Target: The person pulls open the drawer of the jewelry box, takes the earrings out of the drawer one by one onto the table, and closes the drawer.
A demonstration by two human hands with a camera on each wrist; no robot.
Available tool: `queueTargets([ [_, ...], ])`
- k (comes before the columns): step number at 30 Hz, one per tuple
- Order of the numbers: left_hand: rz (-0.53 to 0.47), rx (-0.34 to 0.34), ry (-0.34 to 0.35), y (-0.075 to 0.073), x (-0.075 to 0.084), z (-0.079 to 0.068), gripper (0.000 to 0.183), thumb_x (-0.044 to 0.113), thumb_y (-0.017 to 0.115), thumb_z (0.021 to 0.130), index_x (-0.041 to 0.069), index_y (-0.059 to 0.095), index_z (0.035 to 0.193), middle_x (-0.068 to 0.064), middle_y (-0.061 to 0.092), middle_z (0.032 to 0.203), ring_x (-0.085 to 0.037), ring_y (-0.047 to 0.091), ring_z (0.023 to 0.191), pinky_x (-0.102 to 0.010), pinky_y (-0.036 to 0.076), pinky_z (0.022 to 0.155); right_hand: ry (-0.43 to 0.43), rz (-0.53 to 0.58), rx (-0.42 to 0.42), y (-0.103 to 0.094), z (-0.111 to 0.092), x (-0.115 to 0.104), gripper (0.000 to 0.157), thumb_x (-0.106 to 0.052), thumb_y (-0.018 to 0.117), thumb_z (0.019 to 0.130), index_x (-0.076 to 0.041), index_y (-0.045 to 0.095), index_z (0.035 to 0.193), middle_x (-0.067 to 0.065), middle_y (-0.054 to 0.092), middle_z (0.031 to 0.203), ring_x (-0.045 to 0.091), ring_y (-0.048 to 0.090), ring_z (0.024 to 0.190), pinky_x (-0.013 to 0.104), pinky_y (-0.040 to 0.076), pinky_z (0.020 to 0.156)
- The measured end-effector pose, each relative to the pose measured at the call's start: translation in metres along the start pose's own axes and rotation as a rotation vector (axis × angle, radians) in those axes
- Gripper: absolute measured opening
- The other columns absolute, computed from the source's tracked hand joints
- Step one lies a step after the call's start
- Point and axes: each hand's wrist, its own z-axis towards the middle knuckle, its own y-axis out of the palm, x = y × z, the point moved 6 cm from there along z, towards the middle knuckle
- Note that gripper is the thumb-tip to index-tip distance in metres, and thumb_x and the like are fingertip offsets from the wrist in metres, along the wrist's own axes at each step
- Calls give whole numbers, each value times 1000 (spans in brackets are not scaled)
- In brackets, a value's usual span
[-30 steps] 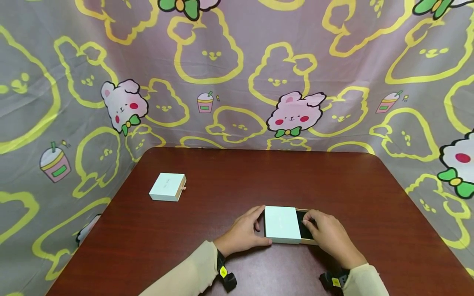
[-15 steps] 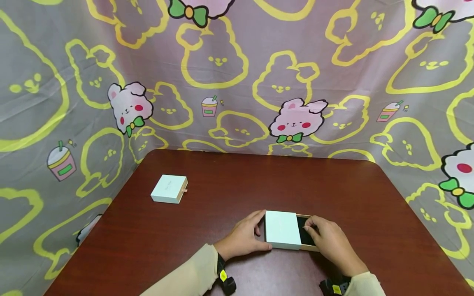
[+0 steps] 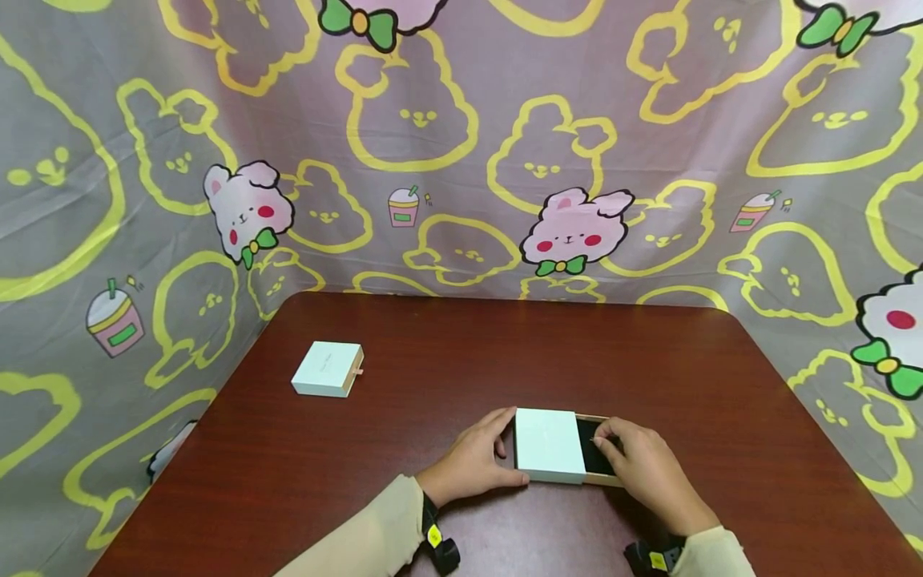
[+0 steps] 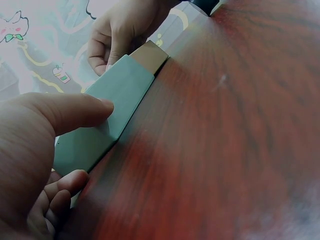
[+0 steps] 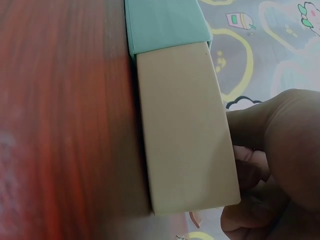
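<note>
Second box (image 3: 328,369) on table (image 3: 433,336), far left, well apart from front box (image 3: 550,443); cartoon-print cloth (image 3: 433,152) behind. Front box lies near table's near edge, drawer (image 3: 594,461) partly out to right. Left hand (image 3: 477,457) grips its left end, thumb along near side, forefinger at far corner. Right hand (image 3: 644,458) over drawer, blocking its right end in head view; thumb and fingertip together, cannot tell whether pinching anything. Black lining visible only in head view; ribbon tab (image 5: 195,220) only in right wrist view.
</note>
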Motion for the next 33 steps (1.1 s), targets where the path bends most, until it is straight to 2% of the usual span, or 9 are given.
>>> queueTargets([
  [11, 2, 2, -1, 1, 0, 1, 101, 44, 84, 74, 9, 31, 153, 0, 41, 143, 2, 51, 77, -23, 43, 75, 24, 51, -4, -4, -2, 3, 14, -8, 71, 89, -17, 61, 86, -9, 46, 67, 10, 40, 58, 30, 35, 55],
  [18, 4, 13, 2, 0, 1, 0, 101, 42, 84, 73, 6, 32, 152, -4, 41, 145, 4, 51, 74, -28, 42, 89, 94, 142, 3, -6, -3, 9, 11, -8, 69, 90, -15, 62, 88, -7, 51, 70, 11, 43, 61, 28, 37, 56],
  [23, -1, 15, 4, 0, 2, 1, 102, 41, 85, 73, 6, 31, 152, -4, 40, 146, 3, 52, 75, -27, 42, 88, 106, 168, 16, -10, -3, 12, 10, -7, 69, 90, -15, 63, 88, -6, 56, 74, 11, 45, 63, 28, 38, 57],
  [29, 0, 20, -1, -1, 3, 1, 102, 40, 86, 72, 6, 32, 152, -3, 40, 146, 2, 52, 75, -27, 42, 88, 149, 312, 0, -11, -3, 18, 8, -6, 66, 92, -11, 64, 86, -1, 56, 71, 12, 48, 61, 27, 41, 55],
  [33, -3, 15, -9, -1, 4, 0, 102, 39, 86, 72, 7, 31, 152, -3, 40, 146, 2, 53, 75, -27, 43, 87, 158, 341, -11, -13, -4, 21, 7, -8, 65, 94, -9, 65, 87, 0, 60, 75, 14, 51, 68, 28, 43, 61],
])
